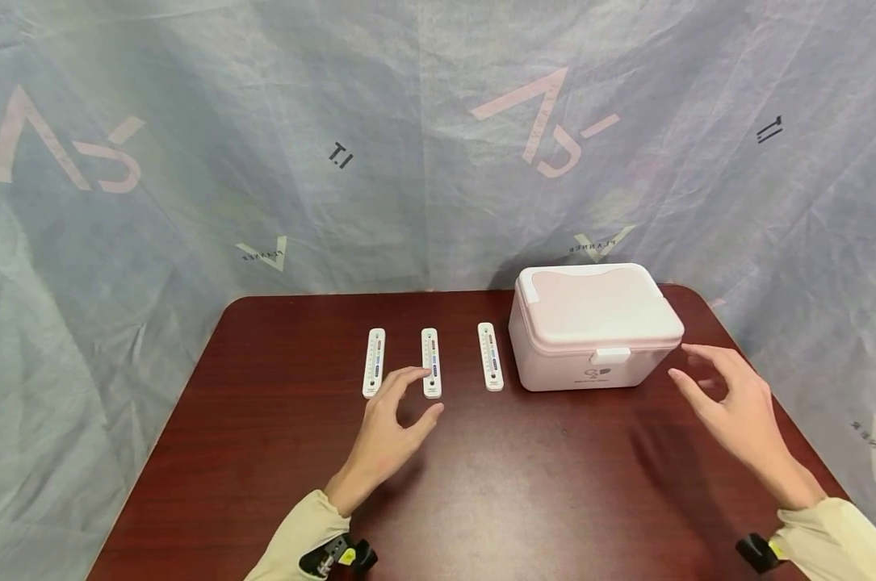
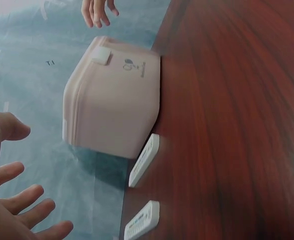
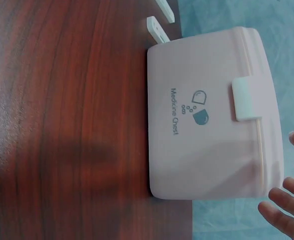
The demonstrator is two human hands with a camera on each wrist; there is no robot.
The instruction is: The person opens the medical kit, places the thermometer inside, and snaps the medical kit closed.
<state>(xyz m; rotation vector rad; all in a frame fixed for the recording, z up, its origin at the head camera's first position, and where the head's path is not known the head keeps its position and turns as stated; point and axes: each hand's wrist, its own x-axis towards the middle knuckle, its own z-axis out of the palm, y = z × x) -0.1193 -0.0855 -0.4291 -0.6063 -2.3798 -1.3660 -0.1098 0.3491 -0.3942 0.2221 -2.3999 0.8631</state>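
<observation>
A pale pink medicine chest [image 1: 590, 359] with a closed lid and a white front latch [image 3: 247, 98] stands at the back right of the table. Three white thermometers lie in a row to its left: a left one [image 1: 374, 363], a middle one [image 1: 430, 363] and a right one [image 1: 491, 357]. My left hand [image 1: 387, 432] hovers near the middle thermometer, fingers spread and loosely bent, holding nothing. Beside the chest's right side is my right hand [image 1: 739, 407], its fingers apart and nothing between them; the right wrist view shows its fingertips near the lid edge.
The dark red-brown wooden table [image 1: 263, 452] ends at the back against a grey printed cloth [image 1: 408, 161], which also hangs at both sides. Both cuffs carry black wrist straps.
</observation>
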